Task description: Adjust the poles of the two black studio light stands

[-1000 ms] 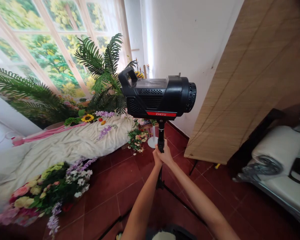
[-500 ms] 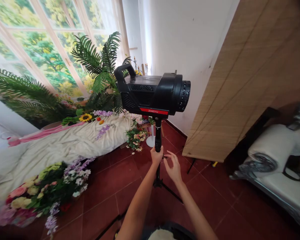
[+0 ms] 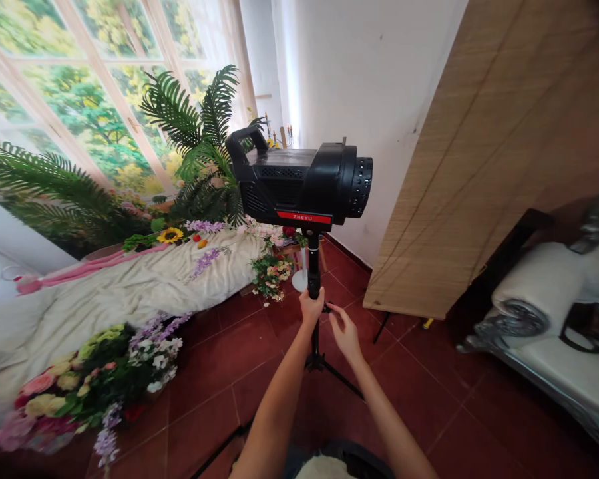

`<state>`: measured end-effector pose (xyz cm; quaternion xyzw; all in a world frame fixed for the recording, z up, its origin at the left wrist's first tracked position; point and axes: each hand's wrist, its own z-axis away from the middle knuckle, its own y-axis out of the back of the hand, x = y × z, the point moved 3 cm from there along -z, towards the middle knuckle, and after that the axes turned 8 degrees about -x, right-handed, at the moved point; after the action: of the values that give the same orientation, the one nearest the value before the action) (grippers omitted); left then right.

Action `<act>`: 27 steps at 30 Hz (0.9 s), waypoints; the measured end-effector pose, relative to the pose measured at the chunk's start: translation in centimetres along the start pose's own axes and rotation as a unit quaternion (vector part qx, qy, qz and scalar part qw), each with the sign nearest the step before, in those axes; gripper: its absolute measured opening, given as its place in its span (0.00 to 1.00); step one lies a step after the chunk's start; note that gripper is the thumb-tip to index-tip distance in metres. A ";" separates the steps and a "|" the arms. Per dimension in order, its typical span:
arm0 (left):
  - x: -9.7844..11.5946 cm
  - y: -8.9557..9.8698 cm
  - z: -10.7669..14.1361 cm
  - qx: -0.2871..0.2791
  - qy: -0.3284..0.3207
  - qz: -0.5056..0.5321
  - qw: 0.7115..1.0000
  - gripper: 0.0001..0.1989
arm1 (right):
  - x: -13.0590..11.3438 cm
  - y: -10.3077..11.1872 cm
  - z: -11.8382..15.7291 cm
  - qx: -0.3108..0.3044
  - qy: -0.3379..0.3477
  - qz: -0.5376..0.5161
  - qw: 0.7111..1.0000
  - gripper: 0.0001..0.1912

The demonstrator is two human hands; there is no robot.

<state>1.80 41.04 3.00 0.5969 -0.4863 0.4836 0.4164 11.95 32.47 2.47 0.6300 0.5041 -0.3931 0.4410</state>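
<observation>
A black studio light (image 3: 299, 183) with a red ZHEYU label sits on top of a black light stand (image 3: 315, 342), its round front facing right. Just below the light's mount, my left hand (image 3: 311, 307) is wrapped round the stand's pole. My right hand (image 3: 345, 332) is at the pole's right side, thumb and forefinger pinched at a small dark knob (image 3: 327, 307). The fingertips partly cover this knob. Lower down, the stand's legs spread over the red tiled floor.
Left stands a bed-like platform with a cream cloth (image 3: 219, 266), with flowers (image 3: 104, 372) before it and palm leaves (image 3: 174, 120) behind. A woven blind (image 3: 429, 199) leans at right, near a white sofa (image 3: 534, 293) with silver carving. A white wall (image 3: 349, 80) rises behind.
The light and the stand's top have shifted slightly left in view. My right hand's fingers have drawn closer together at the knob; my left hand keeps its hold on the pole.
</observation>
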 end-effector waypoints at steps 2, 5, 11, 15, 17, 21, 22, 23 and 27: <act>0.3 0.0 0.1 0.001 0.008 0.003 1.000 0.14 | 0.0 -0.1 0.1 -0.001 -0.006 -0.013 1.000 0.18; 0.4 0.0 0.1 0.003 0.004 -0.002 1.000 0.14 | -0.1 -0.1 0.2 -0.004 -0.008 -0.019 1.000 0.21; -0.2 0.1 -0.1 0.015 -0.008 -0.014 1.000 0.12 | 0.1 0.8 -0.3 0.005 -0.039 0.001 0.999 0.20; -0.5 0.1 -0.2 0.024 0.013 -0.005 1.000 0.12 | -0.2 1.3 -1.1 0.013 -0.051 0.064 0.997 0.22; -0.4 0.1 -0.2 0.025 0.015 -0.006 1.000 0.13 | -0.5 1.5 -1.5 0.022 -0.043 0.111 0.993 0.23; -0.2 0.2 -0.1 0.014 0.003 -0.009 1.000 0.13 | -0.7 1.4 -1.8 0.027 -0.033 0.164 0.985 0.24; -0.2 0.2 0.0 0.010 0.001 -0.009 1.000 0.13 | -0.7 1.4 -1.9 0.027 -0.034 0.173 0.984 0.25; -0.2 0.2 0.0 0.007 0.000 -0.010 1.000 0.13 | -0.6 1.3 -2.0 0.026 -0.035 0.179 0.983 0.25; -0.1 0.1 0.1 0.000 0.000 -0.012 1.000 0.13 | 0.1 0.7 -2.4 0.000 -0.046 0.161 0.986 0.25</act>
<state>1.73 40.99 2.85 0.6025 -0.4794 0.4785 0.4221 12.80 34.74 3.25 0.6839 0.3754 -0.3456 0.5214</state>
